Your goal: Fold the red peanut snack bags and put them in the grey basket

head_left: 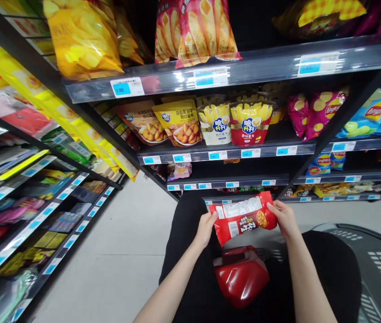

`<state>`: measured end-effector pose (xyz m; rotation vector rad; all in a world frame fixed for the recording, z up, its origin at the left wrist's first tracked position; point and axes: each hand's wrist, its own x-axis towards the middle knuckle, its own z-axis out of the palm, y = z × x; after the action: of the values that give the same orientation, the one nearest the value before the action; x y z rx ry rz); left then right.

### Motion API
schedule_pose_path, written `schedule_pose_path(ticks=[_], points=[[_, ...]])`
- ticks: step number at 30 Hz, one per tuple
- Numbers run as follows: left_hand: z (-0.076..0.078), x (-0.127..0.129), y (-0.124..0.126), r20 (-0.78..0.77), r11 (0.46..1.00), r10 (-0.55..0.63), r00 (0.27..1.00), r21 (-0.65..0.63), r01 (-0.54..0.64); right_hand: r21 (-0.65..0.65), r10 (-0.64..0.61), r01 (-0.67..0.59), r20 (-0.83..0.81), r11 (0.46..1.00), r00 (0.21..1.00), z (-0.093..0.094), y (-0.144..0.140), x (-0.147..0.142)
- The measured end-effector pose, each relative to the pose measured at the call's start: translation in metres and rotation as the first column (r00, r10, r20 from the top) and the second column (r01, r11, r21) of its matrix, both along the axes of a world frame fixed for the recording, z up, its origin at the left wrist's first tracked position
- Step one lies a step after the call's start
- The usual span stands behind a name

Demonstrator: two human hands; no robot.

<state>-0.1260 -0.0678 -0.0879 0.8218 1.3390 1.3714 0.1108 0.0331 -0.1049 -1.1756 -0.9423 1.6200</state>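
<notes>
A red snack packet with white label panels and a barcode is stretched sideways between my hands, above my lap. My left hand pinches its left end, thumb on top. The right end is gripped by my right hand, with the thumb on the printed face and the other fingers behind it. Below the packet, between my legs, lies a glossy red object with a dark top, whose kind I cannot make out.
Ahead stands a snack shelf with upright pouches and price tags. Large chip bags sit higher up. Another stocked shelf runs along the left, beside the pale floor. A dark grey basket is on my right.
</notes>
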Motion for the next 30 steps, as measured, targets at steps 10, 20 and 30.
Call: schedule_pose_path(ticks=[10, 20, 30], points=[[-0.008, 0.002, 0.002, 0.166, 0.996, -0.065, 0.984, -0.051, 0.074, 0.068, -0.041, 0.041, 0.000, 0.997, 0.999, -0.015, 0.003, -0.022], [-0.014, 0.001, 0.001, 0.011, 0.984, -0.176, 0.984, 0.019, 0.176, 0.120, -0.153, 0.146, 0.051, 0.982, 0.987, -0.001, 0.001, -0.017], [-0.013, 0.004, -0.001, 0.003, 0.983, -0.172, 0.985, -0.068, 0.172, 0.374, -0.217, -0.015, 0.569, 0.927, 0.793, 0.024, 0.000, 0.017]])
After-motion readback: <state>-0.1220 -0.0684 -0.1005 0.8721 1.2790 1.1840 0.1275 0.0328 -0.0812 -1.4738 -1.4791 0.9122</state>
